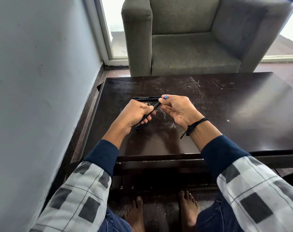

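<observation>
I have the pen (pixel 156 106) up over the middle of the table (pixel 226 106), held between both hands and slanting from low on the left to high on the right. My left hand (pixel 137 113) is clenched round its barrel, and the rear end pokes out below the curled fingers. My right hand (pixel 177 108) pinches the front end between thumb and forefinger. A small blue piece (pixel 165 97) sticks up from those same fingers; I cannot tell whether it is a cap or a tip.

I judge the work to be midway: the pen's front end is being worked on, neither clearly joined nor clearly apart, and setting it down on the table is left to do. A second pen (pixel 145 97) lies flat on the table just beyond my hands, untouched.

The pen looks slim, black and glossy, with faint pale print near its rear end.
</observation>
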Available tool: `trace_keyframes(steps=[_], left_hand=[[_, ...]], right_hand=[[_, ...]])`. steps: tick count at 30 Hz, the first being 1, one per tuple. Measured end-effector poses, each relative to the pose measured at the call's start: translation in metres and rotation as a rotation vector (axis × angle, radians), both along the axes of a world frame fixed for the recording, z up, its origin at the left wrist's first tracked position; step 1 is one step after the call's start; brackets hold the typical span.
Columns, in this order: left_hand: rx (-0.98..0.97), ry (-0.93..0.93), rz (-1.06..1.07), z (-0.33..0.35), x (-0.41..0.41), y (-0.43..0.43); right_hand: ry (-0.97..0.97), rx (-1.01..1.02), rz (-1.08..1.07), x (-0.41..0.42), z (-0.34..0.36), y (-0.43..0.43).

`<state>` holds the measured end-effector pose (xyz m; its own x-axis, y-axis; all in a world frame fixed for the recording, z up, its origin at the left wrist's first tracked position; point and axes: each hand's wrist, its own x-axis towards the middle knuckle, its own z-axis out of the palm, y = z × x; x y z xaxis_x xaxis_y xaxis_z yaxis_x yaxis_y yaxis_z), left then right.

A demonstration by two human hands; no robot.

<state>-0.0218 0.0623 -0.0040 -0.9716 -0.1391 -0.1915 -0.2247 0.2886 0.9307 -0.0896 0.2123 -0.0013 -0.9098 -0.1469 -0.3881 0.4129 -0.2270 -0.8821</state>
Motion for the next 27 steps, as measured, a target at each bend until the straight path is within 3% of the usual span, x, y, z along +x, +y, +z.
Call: trace_keyframes(steps=[27], left_hand=[[0.006, -0.004, -0.003, 0.0000, -0.0002, 0.0023]], right_hand=[[-0.040, 0.020, 0.021, 0.0035, 0.0052, -0.0023]])
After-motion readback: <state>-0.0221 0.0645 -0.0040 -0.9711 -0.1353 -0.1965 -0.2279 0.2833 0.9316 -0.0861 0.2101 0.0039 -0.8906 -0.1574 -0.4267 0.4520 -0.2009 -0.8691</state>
